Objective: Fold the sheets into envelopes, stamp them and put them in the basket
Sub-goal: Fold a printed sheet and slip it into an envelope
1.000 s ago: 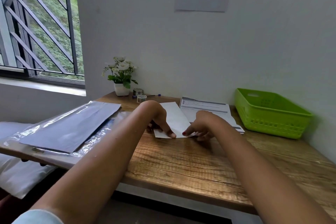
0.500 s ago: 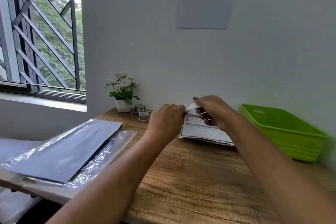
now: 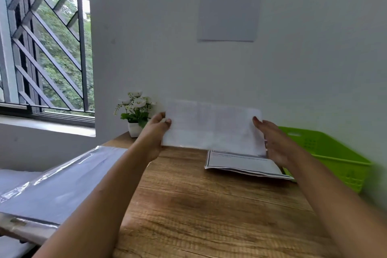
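I hold a white sheet (image 3: 213,128) upright above the wooden table (image 3: 199,205), spread wide between both hands, with faint fold lines across it. My left hand (image 3: 156,132) pinches its left edge. My right hand (image 3: 272,140) grips its right edge, fingers behind the paper. Below it a stack of printed sheets (image 3: 240,163) lies flat on the table. The green plastic basket (image 3: 326,153) stands at the far right against the wall, partly behind my right hand; I see nothing inside it.
A small white pot of white flowers (image 3: 136,115) stands at the back left of the table. A grey folder in clear plastic (image 3: 52,184) lies over the table's left edge. A printed notice (image 3: 229,2) hangs on the wall.
The folded sheet has been lifted off the table and pulled open wide between both hands. The camera has tilted upward.
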The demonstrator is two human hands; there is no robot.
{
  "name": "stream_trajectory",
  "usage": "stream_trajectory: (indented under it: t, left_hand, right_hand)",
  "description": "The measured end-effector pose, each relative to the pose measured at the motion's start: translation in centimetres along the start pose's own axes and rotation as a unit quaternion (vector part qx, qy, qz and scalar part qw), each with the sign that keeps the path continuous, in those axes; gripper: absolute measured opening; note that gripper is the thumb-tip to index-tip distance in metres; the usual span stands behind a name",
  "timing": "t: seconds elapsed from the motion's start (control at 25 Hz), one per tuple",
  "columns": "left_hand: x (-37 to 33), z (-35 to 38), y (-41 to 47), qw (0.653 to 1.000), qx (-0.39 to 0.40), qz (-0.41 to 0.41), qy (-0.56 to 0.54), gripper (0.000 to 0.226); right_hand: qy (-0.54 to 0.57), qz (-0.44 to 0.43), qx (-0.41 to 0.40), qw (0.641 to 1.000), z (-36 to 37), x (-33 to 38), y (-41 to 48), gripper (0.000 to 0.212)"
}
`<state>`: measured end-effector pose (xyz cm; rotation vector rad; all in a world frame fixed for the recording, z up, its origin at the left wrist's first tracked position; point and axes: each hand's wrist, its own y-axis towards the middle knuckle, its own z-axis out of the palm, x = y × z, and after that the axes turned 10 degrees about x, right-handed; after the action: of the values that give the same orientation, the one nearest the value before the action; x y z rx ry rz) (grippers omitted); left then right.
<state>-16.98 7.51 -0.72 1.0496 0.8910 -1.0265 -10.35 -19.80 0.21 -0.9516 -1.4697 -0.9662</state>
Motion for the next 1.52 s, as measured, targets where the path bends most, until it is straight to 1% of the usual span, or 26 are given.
stream_trajectory:
  t: [0.04, 0.12, 0.2, 0.32, 0.36, 0.44, 0.56, 0.64, 0.72, 0.76, 0.84, 0.92, 0.96, 1.0, 1.08, 1.12, 1.16, 1.2, 1.24, 1.28, 1.32, 1.36, 1.4, 1.44, 1.52]
  left_hand:
    - [0.3, -0.5, 0.2, 0.998, 0.007, -0.049, 0.035, 0.019]
    - [0.8, -1.5, 0.3, 0.987, -0.019, -0.118, 0.104, 0.018]
    - [1.4, -2.0, 0.5, 0.97, -0.036, -0.162, 0.179, 0.02]
    - [2.0, -2.1, 0.7, 0.943, -0.021, -0.213, 0.255, 0.021]
    - [2.2, -2.1, 0.8, 0.935, -0.016, -0.221, 0.277, 0.022]
    - [2.5, -2.3, 0.9, 0.914, -0.017, -0.229, 0.333, 0.023]
    - [3.0, -2.7, 1.3, 0.885, -0.018, -0.252, 0.392, 0.028]
    - [3.5, -3.1, 1.6, 0.86, -0.014, -0.255, 0.442, 0.035]
    - [4.0, -3.3, 2.0, 0.835, -0.01, -0.244, 0.493, 0.037]
    - [4.1, -3.3, 2.2, 0.834, -0.013, -0.24, 0.496, 0.035]
    - [4.2, -3.3, 2.2, 0.842, -0.013, -0.233, 0.486, 0.029]
    - [4.3, -3.2, 2.3, 0.83, -0.007, -0.227, 0.51, 0.029]
    - [4.3, -3.2, 2.4, 0.816, 0.0, -0.225, 0.533, 0.03]
    - [4.4, -3.2, 2.5, 0.792, 0.007, -0.227, 0.566, 0.032]
    - [4.5, -3.0, 2.4, 0.725, 0.013, -0.222, 0.651, 0.033]
    - [4.6, -2.7, 2.1, 0.692, 0.004, -0.208, 0.691, 0.032]
    - [4.8, -2.3, 1.8, 0.668, -0.013, -0.183, 0.721, 0.029]
    - [5.1, -1.6, 1.4, 0.655, -0.026, -0.139, 0.742, 0.028]
    - [5.6, -0.7, 1.0, 0.653, -0.016, -0.083, 0.752, 0.028]
    - [6.2, 0.4, 0.6, 0.655, 0.028, -0.025, 0.755, 0.032]
    - [6.9, 1.7, 0.0, 0.656, 0.1, 0.021, 0.748, 0.037]
    - [7.4, 3.1, -0.6, 0.66, 0.178, 0.039, 0.729, 0.045]
    - [7.7, 4.3, -1.3, 0.662, 0.241, 0.022, 0.709, 0.053]
    - [8.0, 5.2, -1.8, 0.654, 0.283, -0.006, 0.702, 0.059]
    - [8.5, 5.8, -2.2, 0.629, 0.315, -0.054, 0.709, 0.066]
  right_hand:
    - [-0.004, -0.004, 0.021, 1.0, -0.3, -0.2, -0.2, 0.052]
    - [-0.049, 0.005, 0.028, 0.998, -0.6, -0.7, -0.5, 0.037]
    - [-0.077, 0.021, 0.024, 0.997, -0.9, -1.5, -0.5, 0.034]
    - [-0.151, 0.025, -0.002, 0.988, -1.1, -3.3, -0.3, 0.027]
    - [-0.183, 0.027, -0.006, 0.983, -1.1, -3.8, -0.4, 0.023]
    - [-0.235, 0.031, 0.013, 0.971, -0.8, -4.7, -0.5, 0.019]
    - [-0.282, 0.022, 0.024, 0.959, -0.1, -5.4, -0.5, 0.015]
    - [-0.342, 0.022, 0.021, 0.939, 0.4, -5.9, -0.6, 0.015]
    - [-0.383, 0.02, 0.018, 0.923, 0.6, -5.9, -0.6, 0.018]
    - [-0.374, 0.017, 0.013, 0.927, 0.4, -5.8, -0.5, 0.019]
    - [-0.325, 0.021, 0.0, 0.946, -0.1, -5.6, -0.5, 0.02]
    - [-0.301, 0.044, 0.008, 0.953, -0.7, -5.5, -0.6, 0.019]
    - [-0.299, 0.055, 0.013, 0.953, -0.9, -5.6, -0.7, 0.019]
    - [-0.302, 0.06, 0.017, 0.951, -1.0, -5.8, -0.7, 0.02]
    - [-0.315, 0.055, 0.022, 0.947, -0.9, -6.0, -0.8, 0.024]
    - [-0.322, 0.049, 0.021, 0.945, -0.7, -6.1, -0.8, 0.024]
    - [-0.33, 0.042, 0.017, 0.943, -0.5, -6.2, -0.8, 0.025]
    - [-0.338, 0.034, 0.011, 0.94, -0.3, -6.3, -0.8, 0.025]
    - [-0.347, 0.025, 0.003, 0.938, -0.1, -6.4, -0.8, 0.025]
    - [-0.356, 0.015, -0.003, 0.934, 0.0, -6.4, -0.8, 0.025]
    - [-0.366, 0.005, -0.009, 0.931, 0.2, -6.4, -0.8, 0.024]
    - [-0.377, -0.006, -0.016, 0.926, 0.3, -6.4, -0.8, 0.022]
    - [-0.387, -0.017, -0.026, 0.921, 0.4, -6.5, -0.8, 0.02]
    - [-0.395, -0.031, -0.04, 0.917, 0.5, -6.5, -0.7, 0.017]
    - [-0.413, -0.062, -0.064, 0.906, 0.6, -6.6, -0.7, 0.014]
